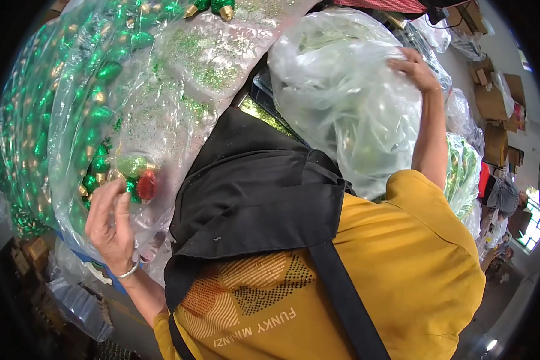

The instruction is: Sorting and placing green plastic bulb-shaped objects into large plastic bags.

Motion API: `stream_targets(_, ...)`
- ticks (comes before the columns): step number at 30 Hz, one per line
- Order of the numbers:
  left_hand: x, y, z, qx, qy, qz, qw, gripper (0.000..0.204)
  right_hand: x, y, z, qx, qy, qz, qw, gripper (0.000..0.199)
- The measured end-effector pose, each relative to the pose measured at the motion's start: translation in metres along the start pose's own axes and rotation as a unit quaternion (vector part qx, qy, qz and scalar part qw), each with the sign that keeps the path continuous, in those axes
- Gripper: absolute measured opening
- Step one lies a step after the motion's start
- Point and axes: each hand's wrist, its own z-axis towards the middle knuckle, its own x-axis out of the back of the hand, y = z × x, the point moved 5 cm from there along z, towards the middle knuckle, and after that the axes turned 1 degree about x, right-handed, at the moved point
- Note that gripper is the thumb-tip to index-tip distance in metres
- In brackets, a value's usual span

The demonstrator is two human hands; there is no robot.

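Note:
My left hand (pixel 111 219), a bracelet on its wrist, is raised at the left with its fingers bent and apart. Just beyond its fingertips are shiny green bulb-shaped ornaments (pixel 100 161), a pale green glittery one (pixel 131 165) and a red glittery one (pixel 146 186), slightly blurred. They lie on or inside clear plastic sheeting dusted with green glitter (pixel 213 75). At the upper right, my right hand (pixel 415 69) has its fingers curled onto the far right side of a big, bulging clear plastic bag (pixel 366 114). Its pale green contents show only dimly through the plastic.
A large clear bag of green and gold bulb ornaments (pixel 36 132) fills the left. My black apron (pixel 252 186) covers my lap. A dark tray with green glitter (pixel 267 114) sits between the bags. Cardboard boxes (pixel 492 99) and more plastic bags stand at the right.

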Motion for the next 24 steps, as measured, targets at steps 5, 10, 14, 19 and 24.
stream_targets(5,-0.086,0.091,0.043,-0.241,-0.135,-0.045,0.96,0.039,-0.115,0.037,0.006,0.05,-0.071,-0.02,0.996,0.032)
stream_targets(10,-0.207,0.107,0.069,-0.31,-0.228,-0.072,0.92,0.064,-0.197,-0.008,-0.018,0.083,-0.282,-0.038,0.955,0.02)
stream_targets(14,-0.304,0.06,0.056,-0.305,-0.437,-0.055,0.845,0.05,-0.21,-0.025,-0.037,0.043,-0.344,-0.099,0.933,0.026)
stream_targets(19,-0.315,0.035,0.05,-0.258,-0.451,-0.083,0.85,0.041,-0.211,0.025,-0.04,0.037,-0.301,0.03,0.952,0.036)
stream_targets(24,-0.268,0.033,0.047,-0.324,-0.35,-0.04,0.878,0.043,-0.199,0.031,-0.041,0.032,-0.348,0.209,0.914,0.045)
